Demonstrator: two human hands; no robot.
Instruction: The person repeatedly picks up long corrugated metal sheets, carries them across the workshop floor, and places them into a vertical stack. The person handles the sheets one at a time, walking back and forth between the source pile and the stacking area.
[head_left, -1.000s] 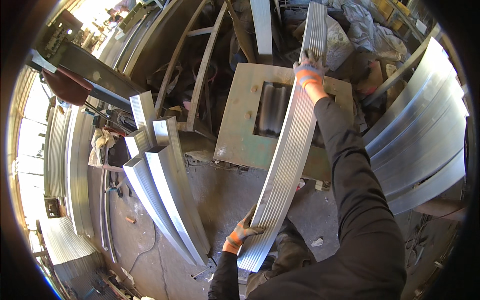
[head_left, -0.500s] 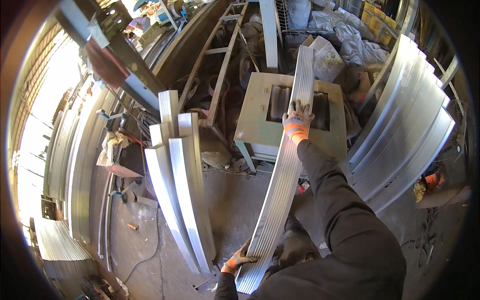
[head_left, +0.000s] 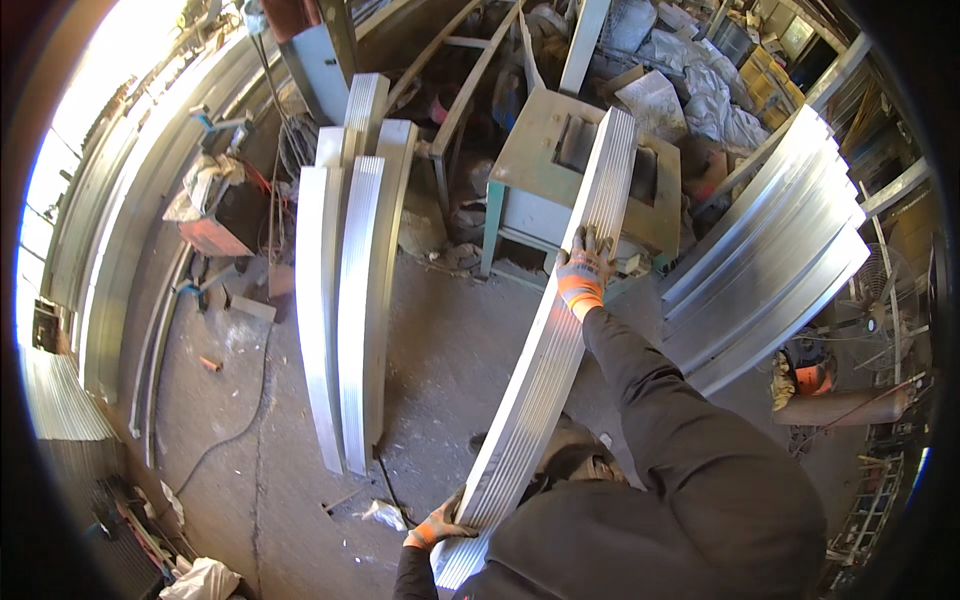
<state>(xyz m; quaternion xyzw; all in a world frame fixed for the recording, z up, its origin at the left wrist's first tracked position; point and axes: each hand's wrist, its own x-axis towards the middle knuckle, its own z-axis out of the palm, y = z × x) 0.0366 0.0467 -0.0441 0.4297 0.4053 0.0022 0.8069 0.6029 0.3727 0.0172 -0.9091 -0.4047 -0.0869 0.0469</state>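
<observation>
A long silver ribbed metal profile (head_left: 545,365) slants from low in front of me to above the green metal stand (head_left: 520,150). My left hand (head_left: 440,525), in an orange and grey glove, grips the near end by its left edge. Farther up, my gloved right hand (head_left: 583,272) holds the profile from above, its fingers over the ribbed face and the thumb side at the left edge. The profile hides part of the dark opening in the stand's top. Whether its far end rests on the stand, I cannot tell.
Several similar profiles (head_left: 360,300) stand bunched on my left. Wide curved metal sheets (head_left: 770,270) lean at the right, near a fan (head_left: 872,324). A wooden ladder (head_left: 470,90) and white sacks (head_left: 700,90) lie behind. A cable (head_left: 235,437) crosses the floor.
My view has shifted, so the bunched profiles and stand sit differently in it. The profile has tilted and shows more of its left side. Both hands keep their hold on it.
</observation>
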